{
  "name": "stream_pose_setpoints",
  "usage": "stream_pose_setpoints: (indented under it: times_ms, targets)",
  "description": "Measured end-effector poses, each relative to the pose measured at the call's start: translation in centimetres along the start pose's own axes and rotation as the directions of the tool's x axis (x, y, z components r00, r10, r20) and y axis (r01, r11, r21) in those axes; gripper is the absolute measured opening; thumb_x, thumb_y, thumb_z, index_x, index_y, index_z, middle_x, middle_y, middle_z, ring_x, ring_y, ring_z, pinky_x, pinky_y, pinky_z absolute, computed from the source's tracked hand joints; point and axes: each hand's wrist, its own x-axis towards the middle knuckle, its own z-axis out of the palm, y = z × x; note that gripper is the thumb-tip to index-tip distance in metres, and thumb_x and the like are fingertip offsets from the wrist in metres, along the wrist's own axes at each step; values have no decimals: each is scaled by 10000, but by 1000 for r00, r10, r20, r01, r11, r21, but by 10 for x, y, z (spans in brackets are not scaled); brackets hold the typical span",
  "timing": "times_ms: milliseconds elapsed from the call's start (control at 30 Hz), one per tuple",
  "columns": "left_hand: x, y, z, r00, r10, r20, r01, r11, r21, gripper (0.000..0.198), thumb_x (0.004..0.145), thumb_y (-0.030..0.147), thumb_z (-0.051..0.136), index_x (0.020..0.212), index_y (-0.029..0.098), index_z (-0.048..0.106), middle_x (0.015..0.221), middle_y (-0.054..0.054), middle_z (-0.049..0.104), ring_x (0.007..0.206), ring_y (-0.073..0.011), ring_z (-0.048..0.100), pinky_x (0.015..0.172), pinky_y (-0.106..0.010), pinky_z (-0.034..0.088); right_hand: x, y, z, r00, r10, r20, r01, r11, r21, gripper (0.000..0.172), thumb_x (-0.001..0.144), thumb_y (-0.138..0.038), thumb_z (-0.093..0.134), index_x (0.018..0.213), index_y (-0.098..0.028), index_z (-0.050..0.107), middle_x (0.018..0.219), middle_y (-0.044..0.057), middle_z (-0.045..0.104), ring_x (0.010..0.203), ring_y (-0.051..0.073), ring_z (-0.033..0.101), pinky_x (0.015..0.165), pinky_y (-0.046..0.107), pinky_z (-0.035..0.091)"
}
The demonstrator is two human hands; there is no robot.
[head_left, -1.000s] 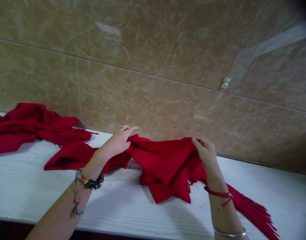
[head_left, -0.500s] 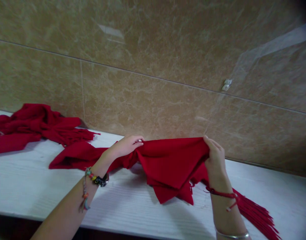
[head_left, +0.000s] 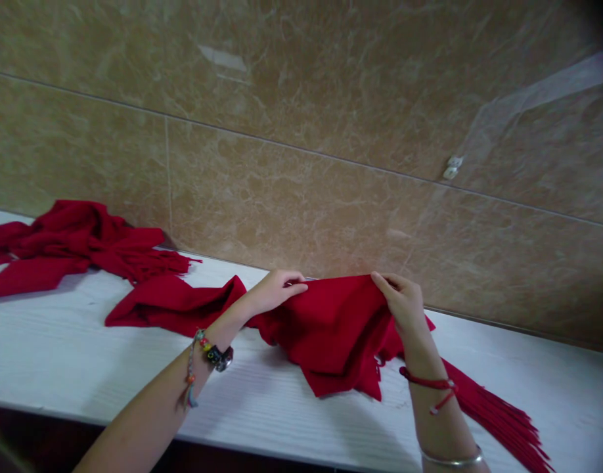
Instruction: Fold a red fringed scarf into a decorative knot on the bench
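A red fringed scarf [head_left: 331, 328] lies bunched along a white surface, its middle part lifted between my two hands. My left hand [head_left: 276, 290] pinches the upper edge of the cloth at the left of this raised part. With thumb and fingers, my right hand [head_left: 401, 299] grips the same edge farther right. The cloth hangs in folds below the hands. One end of it trails left in a loose loop, and long fringe spreads to the lower right, past my right wrist.
Another crumpled red fringed cloth [head_left: 79, 243] lies at the far left against the wall. The white tabletop [head_left: 262, 407] has its front edge near the bottom. A brown marbled tile wall [head_left: 282, 190] rises behind, with a small white fitting [head_left: 452, 167] on it.
My hands have come closer together: the left moved right, the right moved left. The stretch of cloth between them is shorter and slacker.
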Motion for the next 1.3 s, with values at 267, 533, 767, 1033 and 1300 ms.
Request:
stream_pose_setpoints:
  times_ms: [267, 533, 767, 1033, 1300]
  targets:
    - [-1, 5, -8, 998, 22, -57, -18, 998, 55, 157, 797, 238, 482, 791, 169, 622, 772, 8, 640, 721, -130, 562, 679, -209, 386, -13, 3, 20, 914, -223, 339, 322, 908, -270, 263, 724, -316, 542, 922, -173, 640, 945, 94, 650, 886, 212, 581, 795, 330, 431]
    - [-1, 5, -10, 998, 55, 30, -59, 984, 167, 114, 796, 218, 509, 806, 184, 617, 767, 13, 641, 700, -120, 561, 653, -197, 383, -27, -33, 48, 894, -195, 404, 264, 957, -123, 153, 752, -262, 516, 765, -195, 653, 748, 32, 674, 684, 166, 589, 663, 279, 429]
    - [-2, -1, -19, 990, 141, 27, -142, 930, 339, 146, 776, 126, 469, 843, 180, 586, 808, -2, 615, 753, -130, 552, 701, -223, 395, -14, -19, 29, 976, 67, 207, -115, 967, 226, 183, 644, -360, 617, 635, -178, 619, 574, -15, 589, 550, 128, 513, 521, 238, 369]
    - [-2, -6, -26, 969, 72, -237, 12, 941, 337, 181, 777, 109, 393, 828, 156, 560, 847, -47, 579, 801, -161, 541, 744, -268, 410, -12, -45, -11, 974, 209, -84, -123, 805, 581, 190, 571, -348, 683, 619, -207, 566, 546, -55, 549, 446, 83, 450, 439, 210, 351]
    - [-8, -14, 3, 931, -16, 364, 24, 1000, -17, 437, 729, 354, 574, 1122, 193, 473, 969, -52, 623, 851, -165, 577, 740, -252, 420, -8, -25, -20, 993, 115, -14, -107, 958, 266, 204, 615, -374, 657, 682, -181, 646, 616, -3, 610, 540, 123, 507, 484, 236, 368]
